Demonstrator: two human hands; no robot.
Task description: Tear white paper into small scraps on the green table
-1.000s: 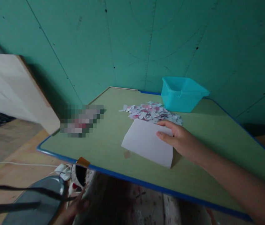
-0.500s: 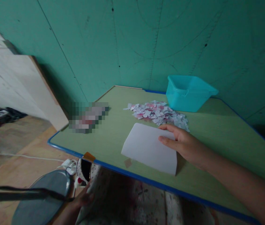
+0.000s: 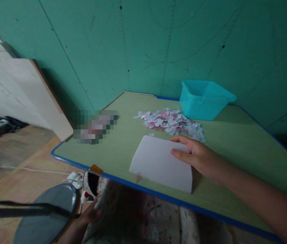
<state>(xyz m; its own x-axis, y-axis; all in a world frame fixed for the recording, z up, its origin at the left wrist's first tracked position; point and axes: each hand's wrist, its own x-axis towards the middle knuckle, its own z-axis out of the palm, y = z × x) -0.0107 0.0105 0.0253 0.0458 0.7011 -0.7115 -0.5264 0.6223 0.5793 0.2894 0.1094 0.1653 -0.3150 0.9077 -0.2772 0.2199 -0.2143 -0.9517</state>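
My right hand (image 3: 190, 151) pinches a white sheet of paper (image 3: 160, 166) at its right side, thumb on top. The sheet is slightly bent and held over the front of the table (image 3: 118, 149). Just beyond it lies a heap of small torn paper scraps (image 3: 170, 122), some tinted pink. One loose scrap (image 3: 151, 134) shows right behind the sheet's far edge. My left hand (image 3: 91, 214) is low, below the table's front edge, beside the patterned cloth (image 3: 156, 217); its fingers are dim and partly hidden.
A turquoise plastic bin (image 3: 204, 101) stands at the back of the table against the green wall (image 3: 95, 44). A pixelated item (image 3: 95, 128) lies at the left. Below left are a grey round stool (image 3: 49, 213), a white power strip (image 3: 75, 179) and a cord.
The paper has shifted slightly toward me and left, uncovering a loose scrap behind it. My right hand keeps its grip; my left hand looks unchanged.
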